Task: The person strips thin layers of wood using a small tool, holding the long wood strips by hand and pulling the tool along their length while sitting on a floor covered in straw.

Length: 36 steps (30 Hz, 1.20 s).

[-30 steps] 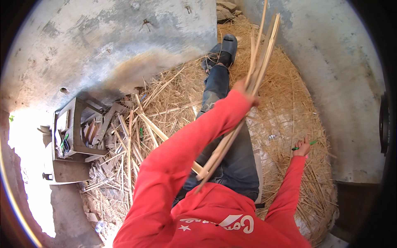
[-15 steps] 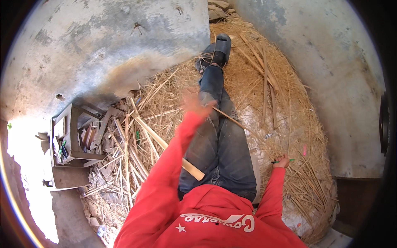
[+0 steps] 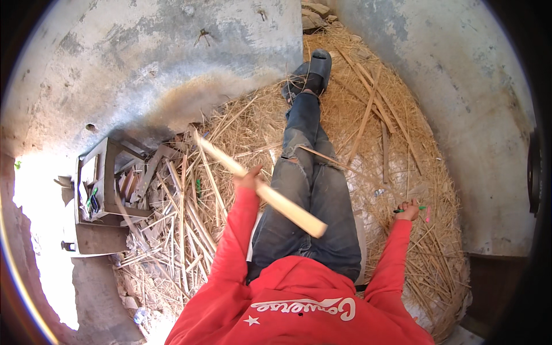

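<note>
My left hand (image 3: 248, 177) is closed round the middle of a wide, pale bamboo strip (image 3: 290, 210). The strip slants over my thighs, its near end above my lap and its far end toward the pile on the left. Off to the right, my right hand (image 3: 407, 210) grips a slim green and black tool (image 3: 424, 207), probably a knife, above the shavings. A thinner strip (image 3: 325, 156) lies across my outstretched legs (image 3: 298, 198) near the knees.
A wooden box frame (image 3: 109, 184) with odds and ends stands at the left, beside a heap of split strips (image 3: 187, 215). Longer strips (image 3: 368, 112) lie on shavings right of my feet. Worn walls (image 3: 155, 63) enclose both sides.
My left hand has come back from above my knees and taken hold of the wide strip, which now lies further over my thighs. My right hand still grips the green tool.
</note>
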Each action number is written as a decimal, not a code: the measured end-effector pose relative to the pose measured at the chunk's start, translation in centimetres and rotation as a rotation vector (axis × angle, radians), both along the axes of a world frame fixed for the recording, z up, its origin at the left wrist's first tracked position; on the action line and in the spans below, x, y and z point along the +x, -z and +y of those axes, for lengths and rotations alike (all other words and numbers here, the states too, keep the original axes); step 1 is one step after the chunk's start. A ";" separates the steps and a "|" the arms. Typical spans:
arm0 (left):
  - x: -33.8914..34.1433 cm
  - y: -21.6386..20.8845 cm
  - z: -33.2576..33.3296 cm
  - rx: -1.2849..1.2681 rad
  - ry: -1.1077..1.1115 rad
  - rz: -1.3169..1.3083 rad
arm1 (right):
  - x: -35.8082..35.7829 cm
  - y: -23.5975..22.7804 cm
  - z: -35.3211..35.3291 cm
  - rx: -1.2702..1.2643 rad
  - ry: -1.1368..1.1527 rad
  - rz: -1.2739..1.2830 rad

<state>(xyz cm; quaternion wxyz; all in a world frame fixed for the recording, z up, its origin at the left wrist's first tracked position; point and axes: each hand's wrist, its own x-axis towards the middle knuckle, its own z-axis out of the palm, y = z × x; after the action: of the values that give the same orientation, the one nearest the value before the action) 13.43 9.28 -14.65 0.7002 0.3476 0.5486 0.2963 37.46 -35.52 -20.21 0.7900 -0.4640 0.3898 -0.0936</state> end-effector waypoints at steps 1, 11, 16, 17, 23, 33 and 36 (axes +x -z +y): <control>2.3 -2.5 -2.2 0.137 -0.025 -0.180 | -0.1 0.3 -0.5 -0.001 -0.024 0.003; 24.2 -17.4 -22.4 0.539 0.702 -0.314 | -3.0 3.1 -1.1 0.015 -0.024 0.070; 21.4 -10.3 -21.1 0.930 1.043 -0.064 | -3.8 2.6 -0.2 0.024 -0.008 0.077; 19.4 -8.3 -19.2 1.014 0.941 -0.200 | -4.0 2.8 -0.1 0.025 -0.017 0.075; -2.6 4.5 0.0 0.564 0.414 -0.055 | -5.0 4.9 0.1 -0.004 -0.020 0.123; -41.1 21.4 11.4 0.116 0.213 1.321 | -3.1 1.0 0.7 -0.060 -0.041 0.087; -40.1 23.4 7.9 0.035 0.315 1.194 | -2.9 -0.5 1.0 -0.106 -0.050 0.024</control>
<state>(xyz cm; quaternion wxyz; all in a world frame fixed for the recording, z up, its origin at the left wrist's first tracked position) -26.72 17.14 -38.05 0.3019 0.5417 0.7831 -0.0475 34.55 -34.51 -19.75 0.7616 -0.5159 0.3820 -0.0886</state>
